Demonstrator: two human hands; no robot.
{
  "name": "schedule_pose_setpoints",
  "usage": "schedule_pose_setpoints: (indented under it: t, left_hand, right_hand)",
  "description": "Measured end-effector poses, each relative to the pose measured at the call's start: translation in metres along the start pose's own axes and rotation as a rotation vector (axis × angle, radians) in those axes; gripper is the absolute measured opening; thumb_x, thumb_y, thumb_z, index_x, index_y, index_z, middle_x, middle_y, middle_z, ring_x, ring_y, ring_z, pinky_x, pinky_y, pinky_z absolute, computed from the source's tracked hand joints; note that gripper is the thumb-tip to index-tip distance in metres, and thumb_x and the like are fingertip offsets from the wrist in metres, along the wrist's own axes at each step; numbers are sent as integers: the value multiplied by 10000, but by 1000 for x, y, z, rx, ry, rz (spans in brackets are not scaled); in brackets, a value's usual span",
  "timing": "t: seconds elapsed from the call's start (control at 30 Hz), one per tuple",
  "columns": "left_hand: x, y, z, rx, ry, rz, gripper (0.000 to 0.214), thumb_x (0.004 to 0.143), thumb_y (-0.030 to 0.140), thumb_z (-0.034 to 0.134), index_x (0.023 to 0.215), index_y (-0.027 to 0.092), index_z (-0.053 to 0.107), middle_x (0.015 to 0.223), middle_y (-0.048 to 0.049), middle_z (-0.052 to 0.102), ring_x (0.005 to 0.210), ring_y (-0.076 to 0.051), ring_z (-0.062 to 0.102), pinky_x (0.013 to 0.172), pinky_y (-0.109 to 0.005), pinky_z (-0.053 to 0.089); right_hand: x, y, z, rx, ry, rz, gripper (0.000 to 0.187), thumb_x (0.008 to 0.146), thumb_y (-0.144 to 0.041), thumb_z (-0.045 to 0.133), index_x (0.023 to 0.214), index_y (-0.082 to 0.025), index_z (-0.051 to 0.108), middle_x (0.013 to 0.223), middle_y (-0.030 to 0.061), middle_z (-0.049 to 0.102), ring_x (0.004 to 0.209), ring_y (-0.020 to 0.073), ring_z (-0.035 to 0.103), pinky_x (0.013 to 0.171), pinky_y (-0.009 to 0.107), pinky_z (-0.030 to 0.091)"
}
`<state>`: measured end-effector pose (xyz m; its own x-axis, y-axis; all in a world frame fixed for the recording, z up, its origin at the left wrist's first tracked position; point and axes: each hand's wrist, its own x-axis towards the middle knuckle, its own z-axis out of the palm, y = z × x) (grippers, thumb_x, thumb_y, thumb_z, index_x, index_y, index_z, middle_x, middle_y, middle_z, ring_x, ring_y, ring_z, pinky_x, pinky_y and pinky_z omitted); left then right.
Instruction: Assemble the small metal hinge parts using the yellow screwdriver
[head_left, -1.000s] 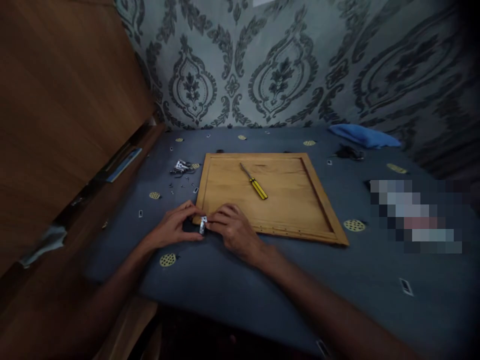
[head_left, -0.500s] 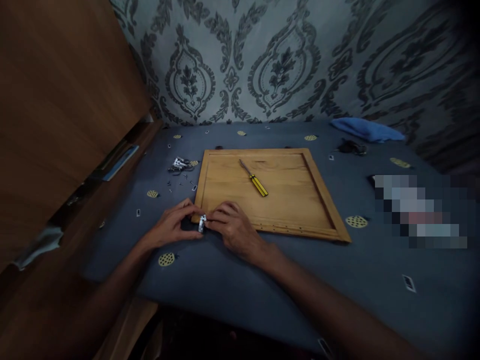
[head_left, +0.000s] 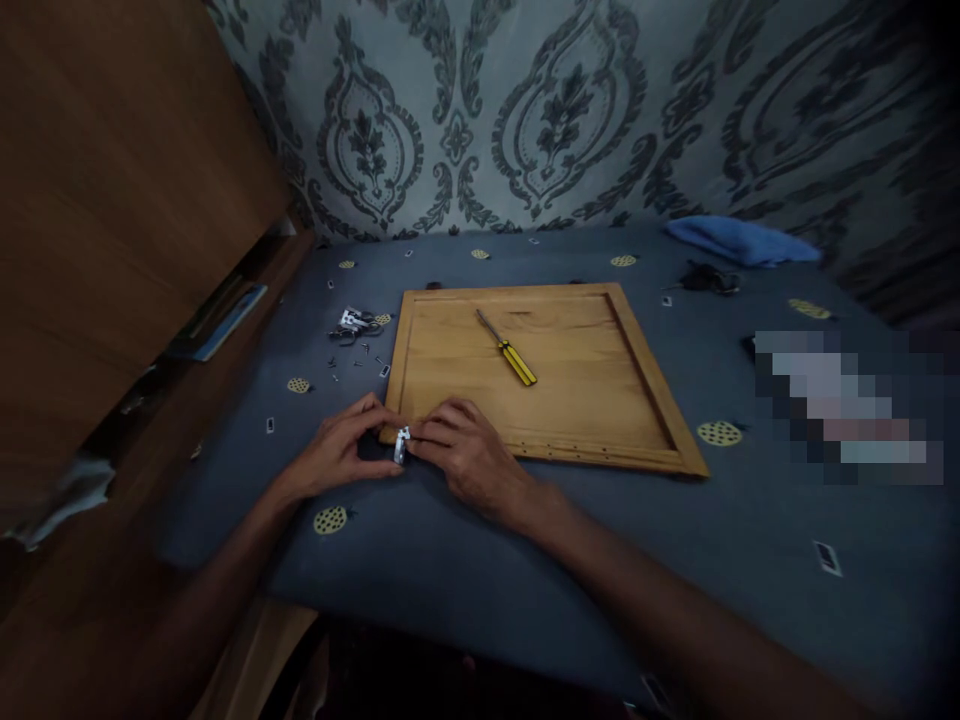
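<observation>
A small silvery cabinet hinge is held at the near left corner of the framed wooden panel. My left hand pinches it between thumb and forefinger. From the other side, the fingertips of my right hand close on the hinge's upper end, partly covering it. A screwdriver with a yellow and black handle lies on the panel, its tip pointing away to the left. Along the panel's near rail runs a row of small dark holes. More hinges sit beyond my left hand, with several loose screws close by.
A blue patterned cloth covers the surface. A brown wooden cabinet borders the left side. A blue folded fabric and a dark bunch of small items lie at the back right. Something blurred out lies at the far right.
The view has tilted and shifted slightly, so the wall and table appear a little moved. Both hands stay on the hinge in nearly the same pose.
</observation>
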<state>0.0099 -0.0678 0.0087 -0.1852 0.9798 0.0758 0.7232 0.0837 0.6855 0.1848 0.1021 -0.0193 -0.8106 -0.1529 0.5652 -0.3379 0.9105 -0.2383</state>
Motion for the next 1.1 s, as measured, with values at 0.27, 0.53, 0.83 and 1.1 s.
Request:
schedule_pose_setpoints:
  t: [0.27, 0.53, 0.83, 1.1]
  left_hand:
    - [-1, 0, 0, 1, -5, 16, 458, 860, 507, 790, 1193, 212, 682, 999, -24, 570, 907, -200, 567, 800, -299, 477]
    - [0, 1, -1, -2, -17, 5, 486, 865, 543, 776, 1211, 214, 686, 1024, -34, 588, 929, -208, 569, 824, -303, 475]
    - [0, 5, -5, -39, -30, -38, 564, 832, 576, 795, 1235, 212, 643, 989, -29, 596, 914, -217, 558, 833, -310, 460]
    - [0, 6, -5, -144, 14, -71, 562, 801, 573, 818, 1188, 198, 657, 957, -18, 592, 905, -202, 566, 829, -302, 453]
  right_hand:
    - [0, -1, -2, -6, -24, -9, 168, 983, -121, 611, 1065, -211, 728, 997, 42, 777, 947, 217, 566, 928, 394, 394]
    - [0, 0, -3, -1, -46, -4, 162, 965, -110, 639, 1072, -198, 725, 1008, 39, 777, 957, 220, 563, 929, 397, 388]
    - [2, -3, -6, 14, -85, 30, 186, 980, -113, 613, 1082, -206, 739, 1049, 43, 773, 970, 220, 552, 939, 403, 398]
    - [1, -2, -6, 23, -105, 30, 248, 974, -77, 579, 1105, -213, 740, 1045, 52, 770, 969, 223, 543, 936, 406, 399]
